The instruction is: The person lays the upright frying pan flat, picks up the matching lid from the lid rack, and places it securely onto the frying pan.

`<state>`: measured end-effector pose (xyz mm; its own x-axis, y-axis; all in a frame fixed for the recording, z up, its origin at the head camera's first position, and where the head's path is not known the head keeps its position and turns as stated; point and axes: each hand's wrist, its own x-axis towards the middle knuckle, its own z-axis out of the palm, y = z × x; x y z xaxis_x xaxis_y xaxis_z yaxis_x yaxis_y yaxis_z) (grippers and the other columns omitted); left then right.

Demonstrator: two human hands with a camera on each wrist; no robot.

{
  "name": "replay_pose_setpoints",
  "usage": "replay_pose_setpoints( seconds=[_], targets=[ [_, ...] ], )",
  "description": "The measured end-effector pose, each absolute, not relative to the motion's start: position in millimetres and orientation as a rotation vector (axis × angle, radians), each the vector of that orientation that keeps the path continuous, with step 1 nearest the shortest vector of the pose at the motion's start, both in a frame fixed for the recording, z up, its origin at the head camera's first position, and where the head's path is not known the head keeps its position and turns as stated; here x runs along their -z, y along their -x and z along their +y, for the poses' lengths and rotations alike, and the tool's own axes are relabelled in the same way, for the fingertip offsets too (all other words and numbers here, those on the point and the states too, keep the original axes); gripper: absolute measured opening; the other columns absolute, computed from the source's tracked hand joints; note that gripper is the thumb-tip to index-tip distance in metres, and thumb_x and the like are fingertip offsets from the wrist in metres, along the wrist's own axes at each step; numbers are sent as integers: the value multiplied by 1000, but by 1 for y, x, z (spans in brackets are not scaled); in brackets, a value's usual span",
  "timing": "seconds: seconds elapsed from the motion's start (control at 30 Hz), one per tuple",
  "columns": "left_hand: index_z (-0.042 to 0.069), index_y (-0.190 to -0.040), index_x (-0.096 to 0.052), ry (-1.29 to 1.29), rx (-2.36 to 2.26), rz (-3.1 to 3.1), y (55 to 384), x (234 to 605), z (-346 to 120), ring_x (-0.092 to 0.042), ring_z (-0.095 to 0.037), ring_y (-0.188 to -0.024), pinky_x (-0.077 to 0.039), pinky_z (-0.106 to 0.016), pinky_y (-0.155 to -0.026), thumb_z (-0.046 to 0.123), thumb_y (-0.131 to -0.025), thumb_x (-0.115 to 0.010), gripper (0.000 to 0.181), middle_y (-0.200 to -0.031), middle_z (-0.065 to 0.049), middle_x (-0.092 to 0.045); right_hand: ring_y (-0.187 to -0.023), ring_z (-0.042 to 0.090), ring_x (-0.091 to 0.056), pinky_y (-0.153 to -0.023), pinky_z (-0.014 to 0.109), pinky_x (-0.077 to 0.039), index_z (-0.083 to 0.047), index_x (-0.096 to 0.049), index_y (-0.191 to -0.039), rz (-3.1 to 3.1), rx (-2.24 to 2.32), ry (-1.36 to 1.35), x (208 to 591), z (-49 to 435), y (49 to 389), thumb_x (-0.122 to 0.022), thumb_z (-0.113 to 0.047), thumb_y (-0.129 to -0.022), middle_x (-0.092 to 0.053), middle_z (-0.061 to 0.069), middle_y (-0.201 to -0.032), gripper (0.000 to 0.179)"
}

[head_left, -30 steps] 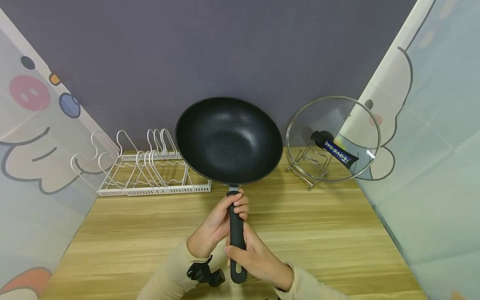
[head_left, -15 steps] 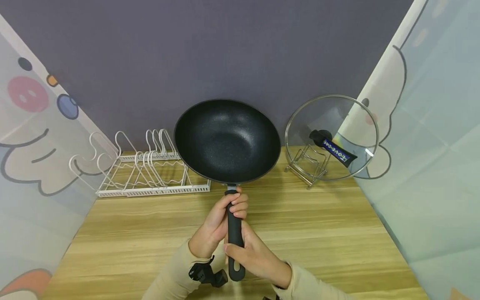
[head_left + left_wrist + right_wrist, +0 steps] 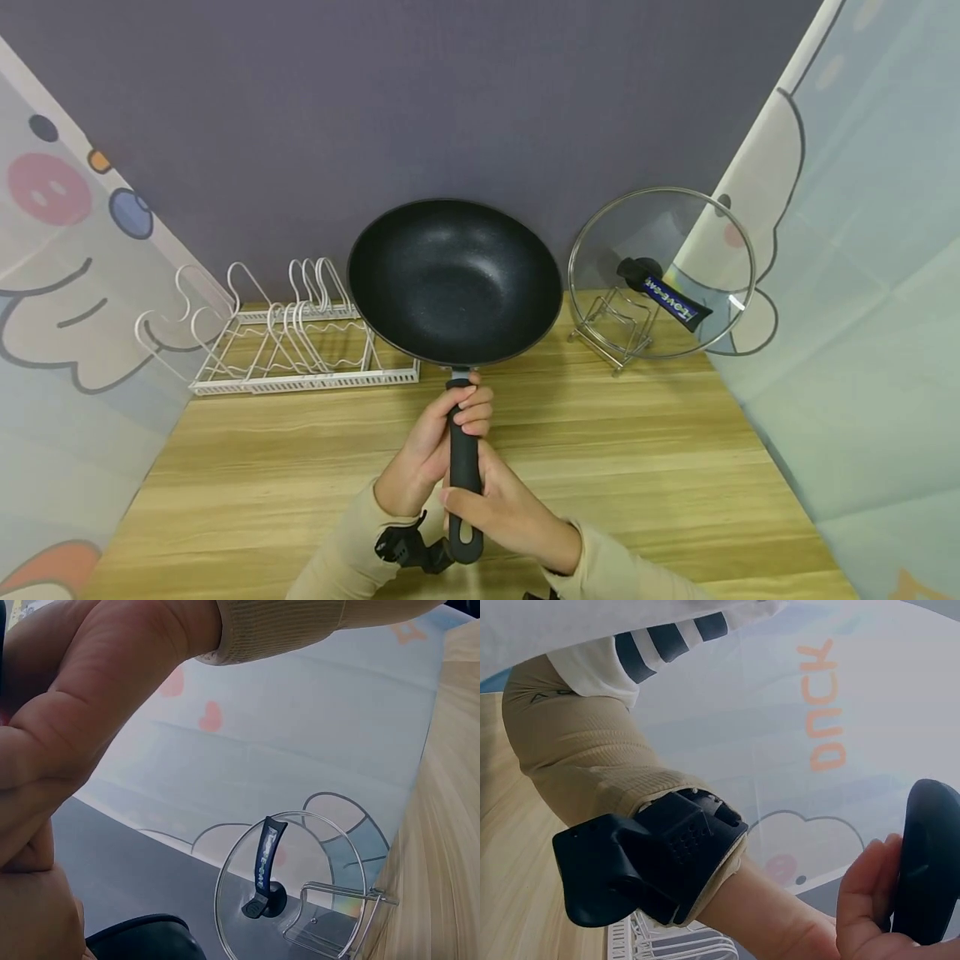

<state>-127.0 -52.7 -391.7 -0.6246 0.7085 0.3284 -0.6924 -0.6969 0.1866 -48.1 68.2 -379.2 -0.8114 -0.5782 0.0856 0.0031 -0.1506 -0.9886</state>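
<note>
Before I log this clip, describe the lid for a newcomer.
On the wooden table, look right of the pan to the small wire stand. The lid rests on edge there, a clear, metal-edged disc, whereas the pan is solid black.

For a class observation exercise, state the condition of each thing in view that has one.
Wok: held by its handle, inside showing
Left hand: gripping the handle near the wok
Right hand: gripping the handle lower down
Glass lid: propped on edge in wire stand
White rack: standing, dividers upright
</note>
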Motion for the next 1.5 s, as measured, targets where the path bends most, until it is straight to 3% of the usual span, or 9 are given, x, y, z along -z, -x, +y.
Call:
replay_pose_setpoints(
  seconds=[0.23, 0.43, 0.53, 0.8, 1.07, 1.3, 1.5],
  targets=[
    [11, -104, -40, -510, -2271, 47, 125, 393, -54, -34, -5, -62, -42, -17, -61, 6, -101, -35, 8, -78, 1, -40, -64, 7, -59, -61, 22, -50, 10, -34, -113, 1713, 2039, 642, 380, 67, 46, -53, -8, -90, -58, 8, -77, 35],
    [11, -105, -40, -536, -2258, 33, 126, 391, -55, -34, -5, -63, -42, -17, -62, 6, -102, -35, 7, -79, 1, -39, -65, 8, -59, -62, 23, -50, 9, -32, -116, 1656, 2091, 642, 379, 64, 44, -53, -9, -91, -58, 4, -76, 38],
    [11, -104, -39, -533, -2249, 27, 126, 391, -54, -35, -5, -63, -43, -17, -62, 6, -101, -36, 7, -79, 1, -39, -67, 8, -59, -64, 23, -50, 10, -32, -115, 1659, 2108, 648, 379, 63, 43, -54, -10, -91, -57, 4, -78, 38],
    [11, -105, -38, -528, -2236, -3, 126, 391, -55, -35, -5, -63, -43, -18, -63, 6, -102, -36, 6, -79, 1, -38, -90, 15, -51, -80, 25, -46, 12, -30, -125, 1781, 2069, 610, 378, 62, 42, -56, -14, -88, -45, 16, -107, 52],
    [11, -106, -37, -530, -2228, -6, 125, 390, -55, -36, -5, -63, -43, -17, -63, 6, -101, -36, 7, -79, 0, -39, -102, 23, -49, -83, 25, -45, 12, -20, -137, 1755, 2051, 605, 377, 64, 40, -56, -16, -90, -41, 21, -121, 65],
    [11, -106, -36, -517, -2209, -52, 123, 386, -57, -37, -5, -64, -44, -18, -63, 7, -101, -36, 7, -79, 0, -39, -68, 7, -56, -63, 30, -54, 12, -29, -125, 1641, 2066, 751, 377, 65, 40, -53, -14, -95, -52, 6, -89, 46],
    [11, -107, -36, -518, -2202, -57, 122, 386, -59, -37, -6, -63, -45, -18, -63, 7, -101, -37, 7, -79, 0, -38, -71, 7, -58, -66, 36, -55, 11, -26, -129, 1553, 2044, 798, 377, 69, 41, -51, -16, -97, -52, 4, -87, 49]
  ],
)
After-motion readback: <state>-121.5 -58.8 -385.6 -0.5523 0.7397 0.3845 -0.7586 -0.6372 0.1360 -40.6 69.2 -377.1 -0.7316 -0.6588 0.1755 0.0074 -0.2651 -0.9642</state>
